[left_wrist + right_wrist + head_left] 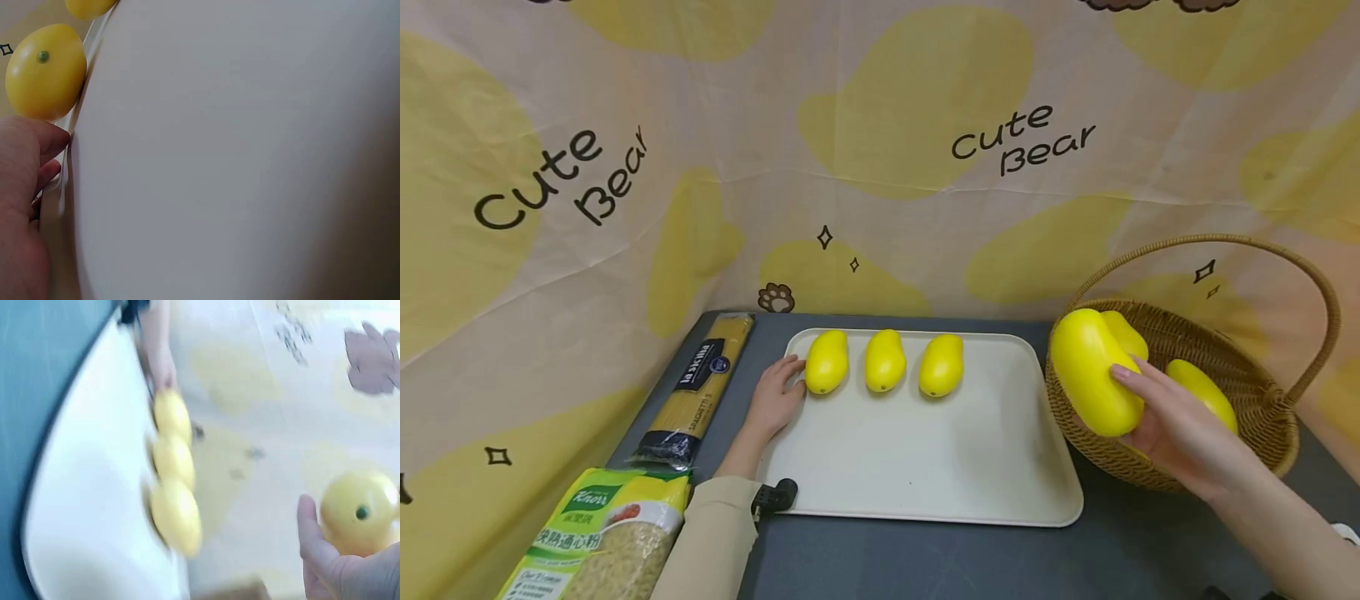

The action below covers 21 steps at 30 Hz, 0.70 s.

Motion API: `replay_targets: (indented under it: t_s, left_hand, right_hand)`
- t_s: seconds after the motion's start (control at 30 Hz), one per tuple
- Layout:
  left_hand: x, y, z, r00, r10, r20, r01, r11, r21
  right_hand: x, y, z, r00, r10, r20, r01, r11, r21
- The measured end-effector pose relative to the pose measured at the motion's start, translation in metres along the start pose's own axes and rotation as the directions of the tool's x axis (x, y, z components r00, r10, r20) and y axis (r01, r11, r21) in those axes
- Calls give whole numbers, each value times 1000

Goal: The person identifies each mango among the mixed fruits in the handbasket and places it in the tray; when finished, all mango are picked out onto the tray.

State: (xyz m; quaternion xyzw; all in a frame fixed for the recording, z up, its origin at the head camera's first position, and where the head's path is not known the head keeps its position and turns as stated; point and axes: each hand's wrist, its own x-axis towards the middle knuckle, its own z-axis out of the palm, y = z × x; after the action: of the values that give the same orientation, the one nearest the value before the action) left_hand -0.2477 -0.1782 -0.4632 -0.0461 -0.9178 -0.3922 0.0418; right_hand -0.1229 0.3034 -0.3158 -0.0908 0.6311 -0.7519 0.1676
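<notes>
My right hand (1180, 433) grips a yellow mango (1093, 375) above the left rim of a wicker basket (1262, 433). Behind that fruit another mango (1127, 333) partly shows; whether the hand also touches it I cannot tell. A further mango (1202, 392) lies inside the basket, partly covered by the hand. On the white tray (925, 467), three mangoes stand in a row along the back: left (827, 362), middle (885, 361) and right (941, 366). At the tray's left edge, my left hand (775, 398) holds the rim beside the left mango, thumb over the rim.
Left of the tray lies a pack of spaghetti (700, 383), with a Knorr pasta bag (610, 533) nearer to me. The basket's tall handle (1210, 240) arches over it. A patterned cloth (880, 167) hangs behind the grey table (887, 558).
</notes>
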Motion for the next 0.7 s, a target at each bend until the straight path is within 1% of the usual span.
replay_targets:
  t_s: [0.03,0.07,0.2,0.3,0.37,0.43,0.53,0.63,0.7]
  left_hand:
    - [0,0,0,1000,0,-1,0,1000,-1]
    - [0,0,0,1000,0,-2,0,1000,-3]
    - [0,0,0,1000,0,-9,0,1000,-8]
    - [0,0,0,1000,0,-12,0,1000,-3]
    - [0,0,0,1000,-2,-11,2,1000,-1]
    - [0,1,0,1000,-7,-5,7,1000,1]
    - [-1,2,0,1000,-17,5,17,1000,-2]
    - [-1,2,0,1000,-24,8,24,1000,-3]
    - [0,2,0,1000,-24,7,24,1000,0]
  right_hand:
    - [4,3,8,1000,20,-3,-20,999,44]
    - [7,5,16,999,43,-12,-42,997,68]
    - [19,15,45,988,141,-69,-133,986,104]
    - [26,24,62,980,184,-73,-173,975,140]
    - [31,31,71,978,198,-69,-184,968,173]
    - [37,39,77,977,204,-67,-189,966,178]
    - [45,51,82,970,219,-104,-201,967,157]
    - [54,64,83,958,226,-178,-206,971,125]
    - [61,72,83,949,215,-231,-194,975,109]
